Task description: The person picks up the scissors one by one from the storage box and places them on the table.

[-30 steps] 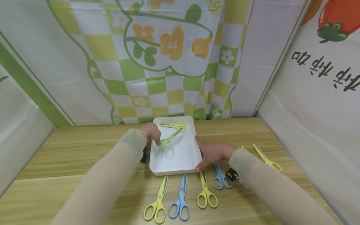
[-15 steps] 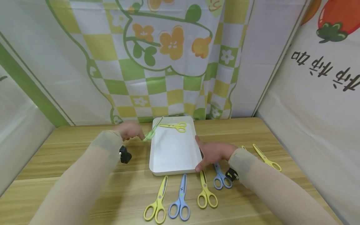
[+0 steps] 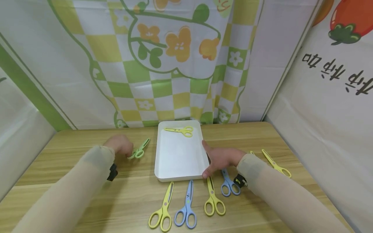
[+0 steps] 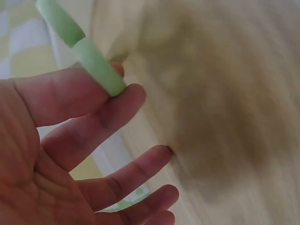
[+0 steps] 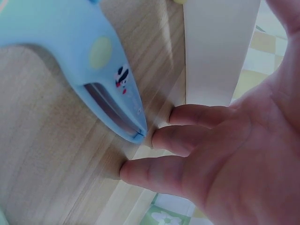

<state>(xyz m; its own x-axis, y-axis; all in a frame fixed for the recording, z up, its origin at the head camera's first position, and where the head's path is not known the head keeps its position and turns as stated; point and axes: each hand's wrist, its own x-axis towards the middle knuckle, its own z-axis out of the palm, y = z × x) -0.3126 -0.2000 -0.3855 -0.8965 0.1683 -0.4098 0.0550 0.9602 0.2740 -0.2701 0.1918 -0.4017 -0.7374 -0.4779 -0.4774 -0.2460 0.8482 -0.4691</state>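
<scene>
In the head view, my left hand [image 3: 120, 145] is over the table left of the white tray [image 3: 179, 158]. Its thumb and index finger pinch a handle loop of the light green scissors [image 3: 140, 152], whose blades point away to the right. The left wrist view shows that green loop [image 4: 96, 65] between the fingertips, the other fingers spread loosely. My right hand [image 3: 220, 158] rests against the tray's right side, thumb at the near corner. Seen from the right wrist, its fingers [image 5: 154, 173] reach down to the table beside the tray wall. Inside the tray's far end lie yellow scissors [image 3: 182, 130].
Along the tray's near side lie yellow scissors [image 3: 164, 210], blue scissors [image 3: 187, 205] and another yellow pair [image 3: 214, 202]. Blue scissors [image 3: 228, 186] sit beneath the right wrist. Farther right are yellow scissors [image 3: 276, 164]. A checkered curtain [image 3: 172, 87] hangs behind the table.
The left hand has carried the green scissors from over the tray, leftward across its rim, and down towards the table. The right hand and tray have stayed put.
</scene>
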